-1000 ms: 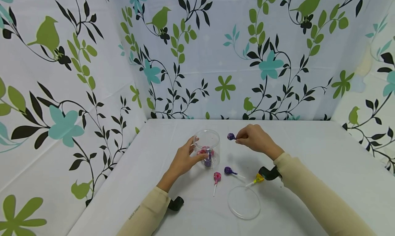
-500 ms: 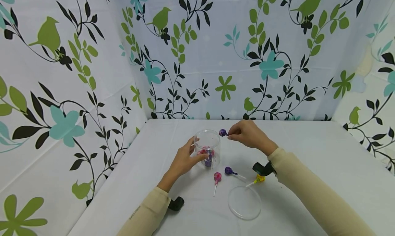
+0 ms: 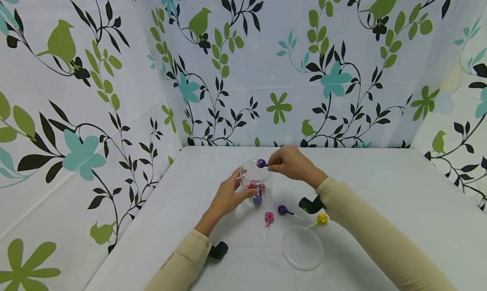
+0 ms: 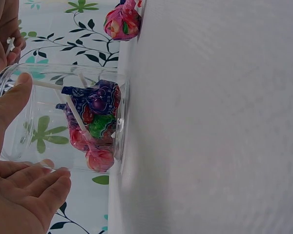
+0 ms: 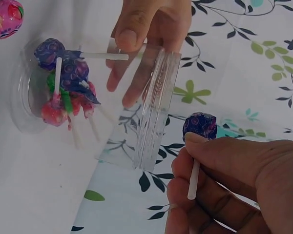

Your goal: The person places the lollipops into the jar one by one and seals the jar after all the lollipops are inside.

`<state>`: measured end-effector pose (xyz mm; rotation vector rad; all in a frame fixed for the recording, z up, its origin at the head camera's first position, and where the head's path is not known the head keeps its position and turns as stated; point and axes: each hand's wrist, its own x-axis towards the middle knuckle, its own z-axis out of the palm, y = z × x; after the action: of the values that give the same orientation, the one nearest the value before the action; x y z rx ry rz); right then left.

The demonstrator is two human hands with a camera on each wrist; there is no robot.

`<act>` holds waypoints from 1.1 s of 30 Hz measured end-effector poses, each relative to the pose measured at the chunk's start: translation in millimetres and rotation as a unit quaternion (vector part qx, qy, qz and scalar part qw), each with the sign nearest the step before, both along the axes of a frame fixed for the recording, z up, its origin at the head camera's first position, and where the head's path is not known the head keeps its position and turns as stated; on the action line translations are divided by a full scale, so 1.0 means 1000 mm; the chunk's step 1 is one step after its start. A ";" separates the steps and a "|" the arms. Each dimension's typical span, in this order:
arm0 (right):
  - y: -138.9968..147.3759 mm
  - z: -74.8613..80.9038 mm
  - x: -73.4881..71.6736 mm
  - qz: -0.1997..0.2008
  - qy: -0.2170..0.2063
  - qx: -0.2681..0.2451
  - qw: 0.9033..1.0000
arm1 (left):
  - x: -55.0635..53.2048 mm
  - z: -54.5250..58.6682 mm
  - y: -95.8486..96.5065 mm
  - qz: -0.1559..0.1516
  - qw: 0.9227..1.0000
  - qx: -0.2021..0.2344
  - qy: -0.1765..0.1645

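Observation:
A clear plastic jar (image 3: 268,182) stands upright on the table, with several wrapped lollipops (image 4: 95,107) lying at its bottom. My left hand (image 3: 229,196) grips the jar from its left side, thumb across the front and fingers behind. Between thumb and fingers, my right hand (image 3: 292,165) pinches a purple lollipop (image 3: 261,163) by its stick, close under the wrapped head. That head is over the jar's open mouth in the head view. In the right wrist view the pinched lollipop (image 5: 200,125) shows apart from the jar's rim, its white stick crossing the fingers.
In front of the jar lie a pink lollipop (image 3: 269,217), another purple lollipop (image 3: 283,210) and a yellow lollipop (image 3: 321,218). A clear round lid (image 3: 302,267) lies nearer the front of the white table (image 3: 380,198). Patterned curtains (image 3: 243,71) stand behind and beside it.
My right hand has moved left with the purple lollipop, from right of the jar to over its mouth. The left hand keeps its hold on the jar in the same place.

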<state>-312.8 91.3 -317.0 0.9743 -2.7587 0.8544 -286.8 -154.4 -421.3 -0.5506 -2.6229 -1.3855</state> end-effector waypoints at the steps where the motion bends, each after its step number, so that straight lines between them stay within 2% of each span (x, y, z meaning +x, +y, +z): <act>1: -0.002 0.000 -0.001 0.002 0.000 0.001 1.000 | 0.000 0.000 0.000 -0.002 1.000 0.000 0.001; 12: -0.017 0.004 -0.005 0.018 0.003 0.012 1.000 | 0.001 0.000 0.000 0.002 1.000 -0.004 0.005; 19: -0.019 0.004 -0.006 0.030 -0.013 0.036 0.999 | 0.000 -0.001 0.000 0.002 1.000 -0.003 -0.005; 27: 0.018 0.003 0.000 0.006 0.012 0.009 1.000 | 0.002 0.002 0.002 0.010 1.000 -0.004 -0.010; 33: 0.058 -0.015 0.013 -0.013 0.007 -0.003 1.000 | 0.003 0.002 0.004 0.017 1.000 -0.011 -0.009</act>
<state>-300.0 149.1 -332.3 0.9377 -2.7493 0.8491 -283.7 -150.9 -419.0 -0.4963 -2.6519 -1.3602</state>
